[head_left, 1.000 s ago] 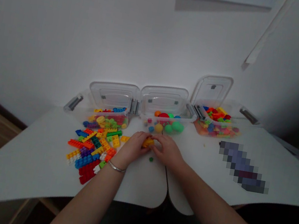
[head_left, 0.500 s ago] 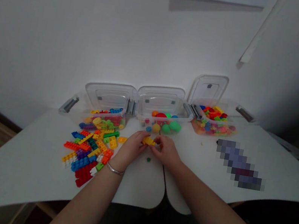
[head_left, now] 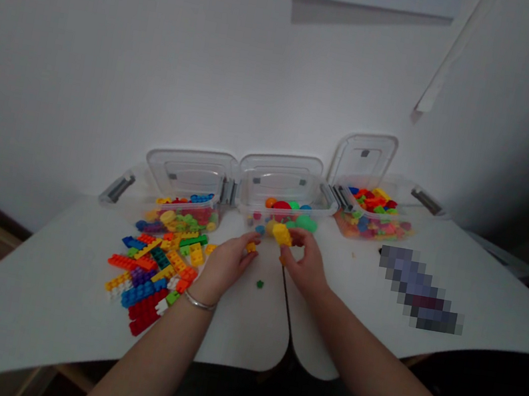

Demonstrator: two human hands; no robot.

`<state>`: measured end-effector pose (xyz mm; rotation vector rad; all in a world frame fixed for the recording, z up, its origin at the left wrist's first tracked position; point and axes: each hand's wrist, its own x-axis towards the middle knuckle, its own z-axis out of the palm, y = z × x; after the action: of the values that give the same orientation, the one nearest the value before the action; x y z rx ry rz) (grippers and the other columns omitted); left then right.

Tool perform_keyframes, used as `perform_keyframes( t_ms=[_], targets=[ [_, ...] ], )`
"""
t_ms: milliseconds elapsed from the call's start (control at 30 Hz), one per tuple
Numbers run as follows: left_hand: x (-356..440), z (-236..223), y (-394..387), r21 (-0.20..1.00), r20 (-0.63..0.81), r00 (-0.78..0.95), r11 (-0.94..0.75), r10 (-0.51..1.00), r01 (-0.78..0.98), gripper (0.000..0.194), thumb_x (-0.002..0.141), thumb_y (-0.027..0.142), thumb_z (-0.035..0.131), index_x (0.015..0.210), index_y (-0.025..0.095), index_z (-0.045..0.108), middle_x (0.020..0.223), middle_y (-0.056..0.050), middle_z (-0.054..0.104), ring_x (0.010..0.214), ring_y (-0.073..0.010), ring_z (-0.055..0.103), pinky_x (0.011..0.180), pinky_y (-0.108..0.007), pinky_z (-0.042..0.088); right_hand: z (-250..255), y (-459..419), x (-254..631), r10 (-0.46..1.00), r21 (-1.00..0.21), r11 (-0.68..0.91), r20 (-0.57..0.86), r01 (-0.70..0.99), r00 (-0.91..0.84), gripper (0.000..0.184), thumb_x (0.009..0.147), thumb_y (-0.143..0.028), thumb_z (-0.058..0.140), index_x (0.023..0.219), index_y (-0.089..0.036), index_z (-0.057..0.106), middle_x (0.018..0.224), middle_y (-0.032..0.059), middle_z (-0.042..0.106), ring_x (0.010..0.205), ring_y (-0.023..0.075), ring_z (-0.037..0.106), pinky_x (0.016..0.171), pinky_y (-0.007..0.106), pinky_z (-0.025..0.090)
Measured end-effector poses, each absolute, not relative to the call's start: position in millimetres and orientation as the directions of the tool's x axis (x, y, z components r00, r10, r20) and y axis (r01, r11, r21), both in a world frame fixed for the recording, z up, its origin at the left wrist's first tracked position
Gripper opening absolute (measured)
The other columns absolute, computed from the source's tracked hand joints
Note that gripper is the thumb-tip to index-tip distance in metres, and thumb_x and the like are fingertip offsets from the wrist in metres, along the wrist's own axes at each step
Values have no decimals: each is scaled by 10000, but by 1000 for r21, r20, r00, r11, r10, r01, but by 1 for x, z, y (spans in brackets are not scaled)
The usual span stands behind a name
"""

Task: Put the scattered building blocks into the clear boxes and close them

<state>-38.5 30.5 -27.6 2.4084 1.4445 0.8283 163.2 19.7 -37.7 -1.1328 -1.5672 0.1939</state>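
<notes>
My right hand pinches a larger yellow brick and holds it just above the white table, in front of the middle box. My left hand pinches a small yellow brick at its fingertips, a short gap away from the other piece. A tiny dark green piece lies on the table between my wrists. A pile of coloured bricks is spread out left of my left hand.
Three clear plastic boxes with raised lids stand along the wall: the left box holds bricks, the middle box holds coloured balls, the right box holds small coloured pieces. A blurred-out object lies at the right.
The yellow pieces, held together between both hands, have come apart. My right hand lifted the larger brick up and to the right; my left kept the small one.
</notes>
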Motion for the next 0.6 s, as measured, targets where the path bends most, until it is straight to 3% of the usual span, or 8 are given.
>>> perform_keyframes(
  t_ms=[133, 333, 500, 600],
  targets=[
    [-40, -28, 31, 355, 382, 425, -555, 821, 752, 283, 916, 249, 532, 1181, 204, 622, 1126, -66, 713, 1043, -214, 665, 934, -359, 525, -13, 25, 196, 585, -568, 496, 777, 657, 230, 293, 843, -364, 570, 1092, -211, 592, 955, 75, 656, 833, 208, 582, 805, 402, 488],
    [-40, -28, 32, 299, 392, 447, -571, 804, 764, 231, 901, 237, 554, 1105, 190, 651, 1059, -76, 723, 1002, -222, 674, 910, -367, 536, 19, 52, 268, 439, -595, 274, 776, 755, 453, 343, 802, -390, 595, 1078, -187, 613, 1017, 112, 652, 942, 275, 578, 891, 511, 447],
    [-38, -27, 32, 303, 374, 462, -577, 804, 758, 208, 892, 230, 566, 1079, 192, 649, 1037, -74, 725, 995, -226, 674, 913, -382, 532, 24, 75, 317, 497, -658, 59, 672, 751, 549, 260, 778, -372, 596, 998, -240, 630, 926, 95, 644, 1006, 359, 564, 929, 638, 353],
    [-38, -27, 33, 377, 362, 419, -542, 833, 752, 245, 876, 213, 587, 1119, 199, 616, 1064, -62, 722, 1011, -214, 673, 914, -372, 533, 16, 84, 333, 521, -638, -18, 651, 770, 552, 210, 743, -357, 632, 925, -254, 643, 841, 85, 633, 1031, 387, 548, 932, 676, 315]
  ],
)
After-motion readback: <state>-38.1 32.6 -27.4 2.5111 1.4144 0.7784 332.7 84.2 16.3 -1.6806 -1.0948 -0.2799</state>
